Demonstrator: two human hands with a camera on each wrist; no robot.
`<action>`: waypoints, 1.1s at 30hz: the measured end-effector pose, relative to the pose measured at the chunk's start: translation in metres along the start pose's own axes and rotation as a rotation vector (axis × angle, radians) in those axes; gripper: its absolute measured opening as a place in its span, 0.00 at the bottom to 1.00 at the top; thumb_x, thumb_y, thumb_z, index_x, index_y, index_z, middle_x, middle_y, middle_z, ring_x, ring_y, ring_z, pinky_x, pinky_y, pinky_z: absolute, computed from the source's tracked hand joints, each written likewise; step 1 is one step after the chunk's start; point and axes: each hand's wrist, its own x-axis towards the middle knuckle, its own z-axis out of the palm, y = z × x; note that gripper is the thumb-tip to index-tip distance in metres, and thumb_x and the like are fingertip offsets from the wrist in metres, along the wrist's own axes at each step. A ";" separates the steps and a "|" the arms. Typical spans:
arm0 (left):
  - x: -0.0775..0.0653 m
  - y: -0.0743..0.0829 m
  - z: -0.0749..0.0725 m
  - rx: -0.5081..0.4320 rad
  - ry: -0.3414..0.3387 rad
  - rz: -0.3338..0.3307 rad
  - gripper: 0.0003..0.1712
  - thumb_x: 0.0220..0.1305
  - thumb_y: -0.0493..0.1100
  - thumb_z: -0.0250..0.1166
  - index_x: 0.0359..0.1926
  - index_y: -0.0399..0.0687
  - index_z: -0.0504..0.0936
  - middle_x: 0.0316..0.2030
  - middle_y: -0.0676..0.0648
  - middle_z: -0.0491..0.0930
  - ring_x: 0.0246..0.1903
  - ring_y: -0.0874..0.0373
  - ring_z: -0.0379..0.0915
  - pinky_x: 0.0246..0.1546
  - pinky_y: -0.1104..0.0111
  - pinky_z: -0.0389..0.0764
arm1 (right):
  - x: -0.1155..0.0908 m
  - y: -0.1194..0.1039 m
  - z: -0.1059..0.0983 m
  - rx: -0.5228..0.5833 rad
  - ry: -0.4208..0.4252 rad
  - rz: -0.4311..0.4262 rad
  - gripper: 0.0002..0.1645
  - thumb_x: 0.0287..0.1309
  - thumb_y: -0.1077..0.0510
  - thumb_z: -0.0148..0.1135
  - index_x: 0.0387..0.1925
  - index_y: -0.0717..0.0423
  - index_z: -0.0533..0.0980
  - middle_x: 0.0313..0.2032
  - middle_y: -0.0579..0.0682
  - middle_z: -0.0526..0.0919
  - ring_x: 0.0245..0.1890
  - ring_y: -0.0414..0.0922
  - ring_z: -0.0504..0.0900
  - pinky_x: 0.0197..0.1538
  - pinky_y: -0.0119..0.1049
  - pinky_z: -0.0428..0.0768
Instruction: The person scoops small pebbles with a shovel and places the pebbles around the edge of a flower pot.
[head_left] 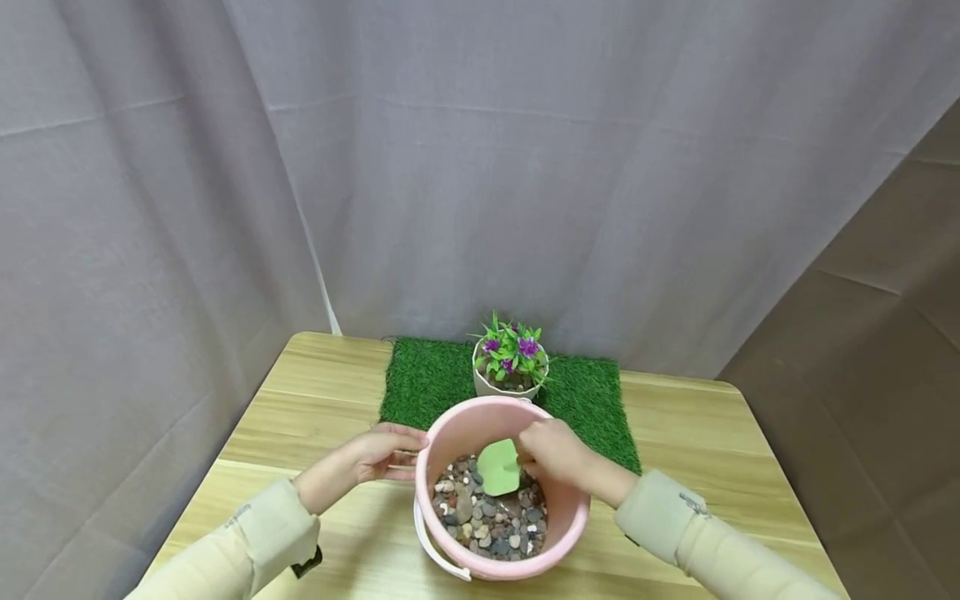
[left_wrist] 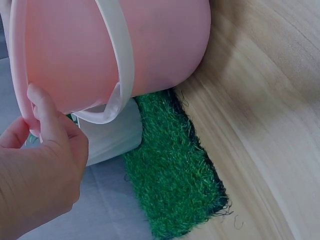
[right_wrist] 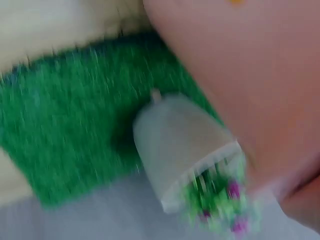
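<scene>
A pink bucket [head_left: 577, 533] stands on the table with pebbles [head_left: 487, 525] in its bottom. My left hand [head_left: 378, 454] pinches the bucket's rim on its left side; the left wrist view shows the thumb and a finger on either side of the rim. Inside the bucket, my right hand [head_left: 558, 454] grips a small green shovel [head_left: 498, 467] just above the pebbles. The shovel's handle is hidden by the fingers. In the blurred right wrist view, only part of the right hand [right_wrist: 305, 205] shows beyond the bucket's wall.
Behind the bucket, a white pot [head_left: 491, 386] with purple flowers [head_left: 527, 347] stands on a green turf mat [head_left: 592, 408]. The bucket's white handle [head_left: 435, 550] hangs down at its left. Grey curtains [head_left: 525, 192] enclose the wooden table [head_left: 315, 392].
</scene>
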 end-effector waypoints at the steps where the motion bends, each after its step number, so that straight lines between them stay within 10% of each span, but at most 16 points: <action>1: 0.000 0.000 0.000 -0.003 0.000 -0.002 0.21 0.63 0.36 0.58 0.55 0.30 0.73 0.30 0.50 0.82 0.30 0.63 0.80 0.40 0.67 0.88 | 0.002 -0.001 0.002 0.032 -0.011 0.002 0.18 0.36 0.62 0.69 0.09 0.49 0.66 0.10 0.37 0.64 0.14 0.33 0.61 0.18 0.24 0.66; 22: 0.001 -0.005 -0.005 -0.029 -0.011 -0.011 0.15 0.63 0.37 0.58 0.50 0.37 0.77 0.31 0.50 0.83 0.33 0.61 0.80 0.42 0.67 0.87 | 0.001 0.002 0.005 0.285 -0.032 0.108 0.25 0.45 0.56 0.69 0.09 0.46 0.61 0.12 0.35 0.56 0.15 0.29 0.54 0.20 0.20 0.59; 28: 0.001 -0.003 -0.005 -0.022 -0.007 -0.009 0.18 0.64 0.37 0.58 0.53 0.34 0.74 0.31 0.51 0.83 0.32 0.62 0.80 0.42 0.66 0.87 | -0.003 0.007 0.000 0.341 -0.040 0.122 0.03 0.45 0.55 0.70 0.22 0.48 0.82 0.19 0.36 0.78 0.20 0.28 0.67 0.25 0.22 0.73; 33: 0.001 -0.003 -0.003 -0.018 -0.006 -0.008 0.20 0.64 0.38 0.58 0.55 0.32 0.73 0.30 0.52 0.82 0.31 0.63 0.79 0.42 0.67 0.87 | -0.007 0.011 -0.009 0.361 -0.058 0.130 0.08 0.46 0.55 0.70 0.32 0.49 0.85 0.30 0.42 0.87 0.28 0.33 0.80 0.34 0.26 0.82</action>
